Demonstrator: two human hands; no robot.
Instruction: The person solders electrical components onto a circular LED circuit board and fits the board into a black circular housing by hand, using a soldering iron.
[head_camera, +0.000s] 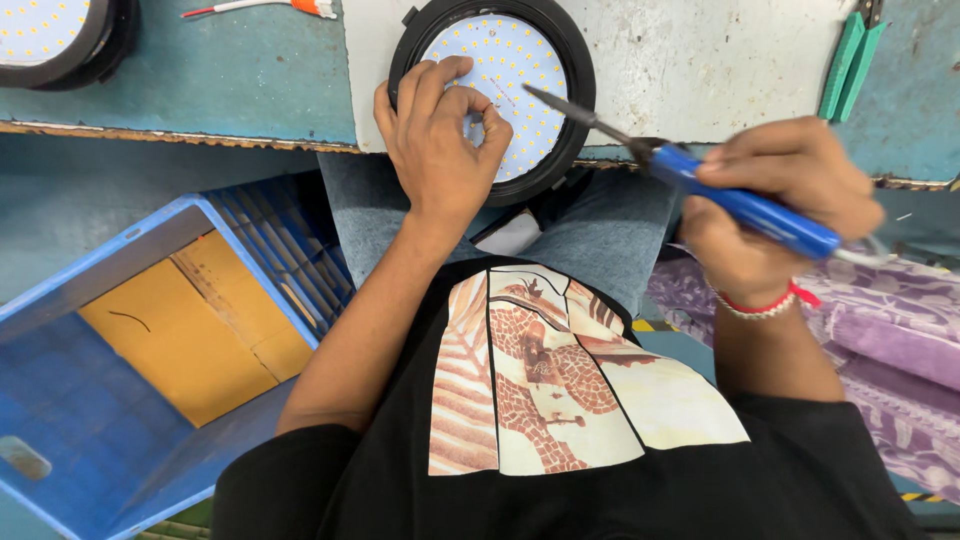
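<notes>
A round lamp with a black rim (577, 80) and a white disc of several small yellow dots (510, 60) lies at the near edge of the workbench. My left hand (437, 140) rests on the disc, fingers pinched near its middle. My right hand (775, 205) grips a soldering iron with a blue handle (745, 208). Its metal tip (535, 95) touches the disc just right of my left fingers.
A blue plastic crate (120, 250) with cardboard inside stands on the floor at my left. A second round lamp (50, 35) lies at the bench's far left. Green-handled pliers (850, 55) lie at the right, a red-and-white tool (270, 7) at top. Purple cloth (890, 330) lies right.
</notes>
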